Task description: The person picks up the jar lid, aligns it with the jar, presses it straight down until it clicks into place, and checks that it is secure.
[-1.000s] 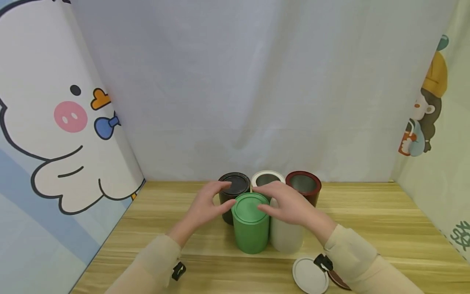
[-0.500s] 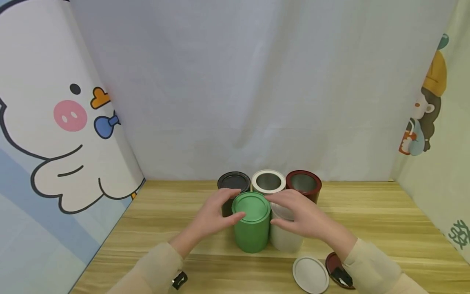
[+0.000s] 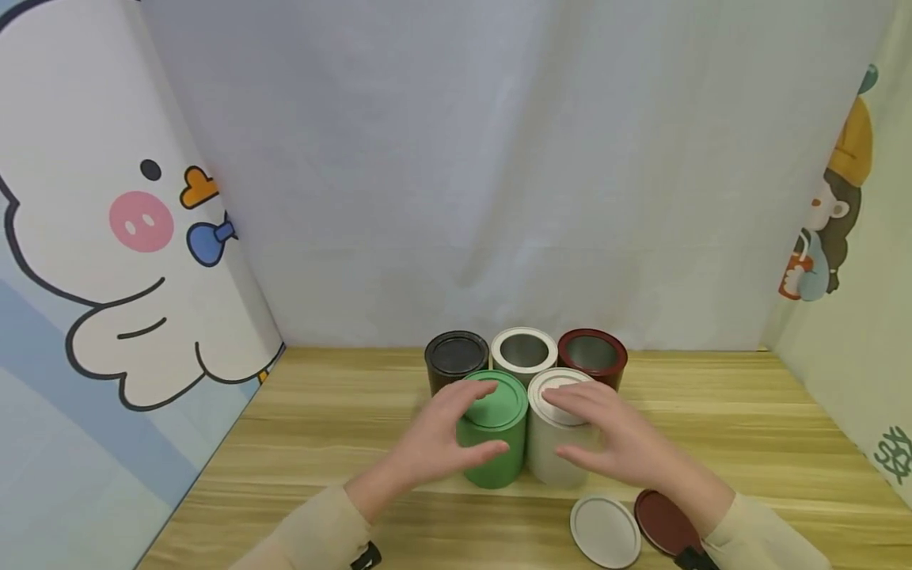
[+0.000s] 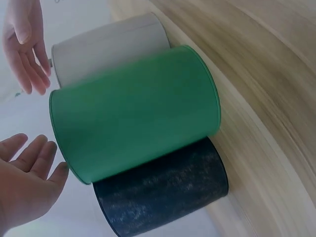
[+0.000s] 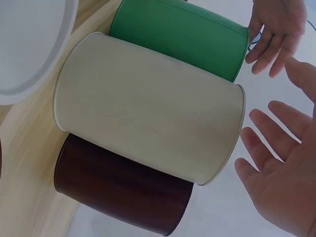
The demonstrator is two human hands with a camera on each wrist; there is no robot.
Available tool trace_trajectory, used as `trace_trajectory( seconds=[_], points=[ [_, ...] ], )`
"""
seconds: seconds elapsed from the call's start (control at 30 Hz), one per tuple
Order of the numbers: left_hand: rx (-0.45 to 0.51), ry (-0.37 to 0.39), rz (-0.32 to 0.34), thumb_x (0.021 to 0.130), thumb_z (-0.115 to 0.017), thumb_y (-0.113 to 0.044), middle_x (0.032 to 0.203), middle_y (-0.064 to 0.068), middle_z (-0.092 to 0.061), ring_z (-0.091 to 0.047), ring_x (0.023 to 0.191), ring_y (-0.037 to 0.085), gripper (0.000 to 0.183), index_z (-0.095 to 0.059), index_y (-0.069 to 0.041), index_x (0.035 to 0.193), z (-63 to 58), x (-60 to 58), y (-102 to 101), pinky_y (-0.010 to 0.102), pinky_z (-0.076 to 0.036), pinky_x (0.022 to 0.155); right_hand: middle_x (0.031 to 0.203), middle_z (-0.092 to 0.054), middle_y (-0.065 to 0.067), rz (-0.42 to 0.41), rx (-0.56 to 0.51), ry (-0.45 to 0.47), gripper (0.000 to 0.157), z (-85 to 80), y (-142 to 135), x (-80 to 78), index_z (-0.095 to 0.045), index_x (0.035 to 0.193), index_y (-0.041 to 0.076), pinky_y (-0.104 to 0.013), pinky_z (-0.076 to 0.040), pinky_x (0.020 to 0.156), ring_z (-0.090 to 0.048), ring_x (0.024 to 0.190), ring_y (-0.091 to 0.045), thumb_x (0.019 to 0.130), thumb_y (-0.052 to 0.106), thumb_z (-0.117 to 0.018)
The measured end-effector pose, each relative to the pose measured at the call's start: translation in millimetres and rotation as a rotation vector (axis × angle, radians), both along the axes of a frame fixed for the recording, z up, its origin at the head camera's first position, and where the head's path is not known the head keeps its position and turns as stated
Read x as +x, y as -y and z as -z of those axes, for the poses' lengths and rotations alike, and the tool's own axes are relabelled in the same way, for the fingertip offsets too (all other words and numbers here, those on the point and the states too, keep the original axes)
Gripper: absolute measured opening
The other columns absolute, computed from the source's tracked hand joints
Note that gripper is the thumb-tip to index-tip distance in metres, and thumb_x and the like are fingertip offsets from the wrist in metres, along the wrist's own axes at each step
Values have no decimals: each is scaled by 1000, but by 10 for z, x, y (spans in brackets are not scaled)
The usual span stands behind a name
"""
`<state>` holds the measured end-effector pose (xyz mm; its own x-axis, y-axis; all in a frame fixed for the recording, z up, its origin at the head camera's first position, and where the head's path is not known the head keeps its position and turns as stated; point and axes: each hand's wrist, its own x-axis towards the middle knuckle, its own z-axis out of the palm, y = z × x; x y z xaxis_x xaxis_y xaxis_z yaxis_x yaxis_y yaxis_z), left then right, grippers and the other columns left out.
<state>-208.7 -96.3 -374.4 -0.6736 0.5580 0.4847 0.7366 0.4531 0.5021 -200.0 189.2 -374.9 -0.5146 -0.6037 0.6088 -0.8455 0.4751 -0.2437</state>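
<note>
My left hand (image 3: 445, 435), fingers spread and lightly bent, hovers beside the lidded green canister (image 3: 492, 459), overlapping its left side in the head view. Just to the right stands a lidded off-white canister (image 3: 552, 455), with my right hand (image 3: 616, 431) close above its right side. Both palms hold nothing. In the left wrist view, a gap shows between the left fingers (image 4: 43, 158) and the green canister's lid end. The right wrist view shows the right fingers (image 5: 269, 131) near the top end of the off-white canister (image 5: 143, 108).
Behind are a black lidded canister (image 3: 456, 356), a white-rimmed canister (image 3: 524, 370) without a lid, and a dark red one (image 3: 563, 352), also uncovered. A white lid (image 3: 606, 532) and a dark red lid (image 3: 663, 518) lie at the front right. A grey-white curtain (image 3: 456, 158) hangs behind.
My right hand has moved right and toward me, from over the green canister to beside the off-white one, uncovering its lid. My left hand has shifted right and slightly nearer.
</note>
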Motion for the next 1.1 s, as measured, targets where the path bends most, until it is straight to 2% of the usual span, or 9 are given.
trace_trajectory(
  seconds=[0.23,0.47,0.67,0.93,1.03,1.1],
  points=[
    [-2,-38,59,81,-81,-33,138,8,-55,-48,130,25,72,-52,-1,138,61,47,-171,39,-39,109,132,-60,-7,16,-9,20,60,40,-105,92,-59,136,6,-18,-30,107,-52,121,-27,84,27,-81],
    [4,-123,110,79,-84,-33,135,9,-56,-50,127,24,76,-51,0,139,121,133,-304,37,-40,107,132,-60,-8,13,-25,1,59,115,-236,175,-57,138,7,-15,-26,108,-51,120,-23,91,40,-72],
    [4,-202,130,75,-87,-35,133,9,-58,-50,126,24,80,-52,0,138,178,210,-406,35,-40,107,134,-57,-7,17,-17,15,62,186,-363,266,-55,140,6,-14,-26,109,-48,125,-20,93,45,-67],
    [13,-286,175,76,-86,-36,134,5,-58,-51,125,17,82,-48,-4,142,255,296,-527,26,-38,107,138,-55,-8,42,-3,43,67,241,-516,355,-55,141,6,-14,-26,109,-45,130,-18,85,32,-81],
    [23,-274,188,76,-86,-34,135,5,-57,-51,127,18,83,-46,-6,143,293,323,-561,27,-38,108,139,-55,-7,46,0,48,70,264,-566,383,-55,141,6,-13,-27,109,-45,130,-16,81,27,-84],
    [27,-223,190,76,-86,-33,136,5,-56,-49,128,18,83,-47,-6,143,330,345,-580,28,-38,109,139,-55,-5,50,7,50,74,292,-598,398,-54,142,8,-13,-26,108,-44,130,-14,77,22,-87]
  ],
)
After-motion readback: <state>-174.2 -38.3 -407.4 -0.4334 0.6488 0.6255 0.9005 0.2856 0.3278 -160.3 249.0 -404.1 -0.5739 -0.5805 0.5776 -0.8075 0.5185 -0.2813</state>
